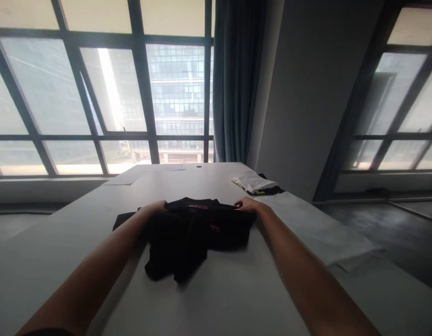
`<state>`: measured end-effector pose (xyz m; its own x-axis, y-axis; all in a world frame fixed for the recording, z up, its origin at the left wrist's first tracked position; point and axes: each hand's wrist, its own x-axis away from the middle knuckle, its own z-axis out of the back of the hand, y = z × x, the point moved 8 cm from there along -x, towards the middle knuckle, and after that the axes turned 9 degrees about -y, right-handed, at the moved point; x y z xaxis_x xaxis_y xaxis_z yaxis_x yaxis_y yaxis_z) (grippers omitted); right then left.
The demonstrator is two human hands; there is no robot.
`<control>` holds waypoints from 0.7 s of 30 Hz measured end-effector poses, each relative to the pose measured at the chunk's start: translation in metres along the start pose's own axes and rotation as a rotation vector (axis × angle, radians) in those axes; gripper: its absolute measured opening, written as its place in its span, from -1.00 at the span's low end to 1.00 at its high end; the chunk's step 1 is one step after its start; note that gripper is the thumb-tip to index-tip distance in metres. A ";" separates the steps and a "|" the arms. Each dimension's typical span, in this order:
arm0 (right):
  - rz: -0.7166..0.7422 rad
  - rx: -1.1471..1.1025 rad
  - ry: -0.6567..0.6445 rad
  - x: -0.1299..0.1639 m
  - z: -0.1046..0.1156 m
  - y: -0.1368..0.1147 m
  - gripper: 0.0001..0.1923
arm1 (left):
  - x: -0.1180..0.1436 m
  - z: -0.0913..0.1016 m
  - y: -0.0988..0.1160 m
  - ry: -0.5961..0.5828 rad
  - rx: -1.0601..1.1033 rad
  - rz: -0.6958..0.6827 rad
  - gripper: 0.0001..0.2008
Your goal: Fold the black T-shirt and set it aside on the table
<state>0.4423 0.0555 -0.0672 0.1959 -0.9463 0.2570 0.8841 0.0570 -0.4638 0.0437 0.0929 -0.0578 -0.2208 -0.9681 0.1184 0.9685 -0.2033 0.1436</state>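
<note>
Both hands reach out over the bench (237, 298) to a crumpled black shirt (187, 238). The left hand (156, 206) has its grip closed on the shirt's far left edge; the right hand (248, 204) pinches the far right edge. Between the two grips runs the folded top edge, showing pink print. Below them the shirt lies bunched on the bench. Beyond the right grip sits a folded white cloth (252, 181).

Crumpled black garment (187, 231) with pink lettering lies mid-table.
</note>
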 end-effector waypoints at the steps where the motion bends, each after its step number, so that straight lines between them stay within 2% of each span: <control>1: -0.017 0.041 -0.033 0.002 -0.002 -0.002 -0.64 | 0.002 -0.006 -0.002 -0.016 -0.002 0.002 -0.67; 4: -0.043 0.160 -0.085 0.007 -0.005 -0.010 -0.78 | 0.017 -0.006 -0.012 -0.008 -0.027 0.007 -0.77; 6: -0.016 0.210 -0.061 0.009 -0.003 -0.015 -0.81 | 0.034 0.002 -0.020 0.018 -0.015 -0.041 -0.74; 10: 0.004 0.217 0.076 0.012 0.006 -0.015 -0.72 | 0.073 0.020 -0.042 0.081 0.074 -0.147 -0.60; 13: -0.021 0.248 0.037 0.012 -0.002 -0.016 -0.62 | 0.095 0.029 -0.058 0.086 0.041 -0.137 -0.60; 17: -0.061 0.319 -0.027 0.021 -0.010 -0.025 -0.76 | 0.120 0.047 -0.056 0.065 0.020 -0.148 -0.71; 19: -0.036 0.321 -0.039 0.033 -0.002 -0.030 -0.82 | 0.137 0.061 -0.051 0.067 0.071 -0.166 -0.68; 21: 0.052 0.275 -0.008 0.051 0.015 -0.035 -0.82 | 0.153 0.074 -0.047 0.042 0.149 -0.184 -0.65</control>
<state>0.4280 0.0100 -0.0253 0.2465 -0.9375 0.2456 0.9544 0.1908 -0.2294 -0.0443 -0.0350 0.0260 -0.3836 -0.9228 0.0363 0.8841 -0.3556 0.3031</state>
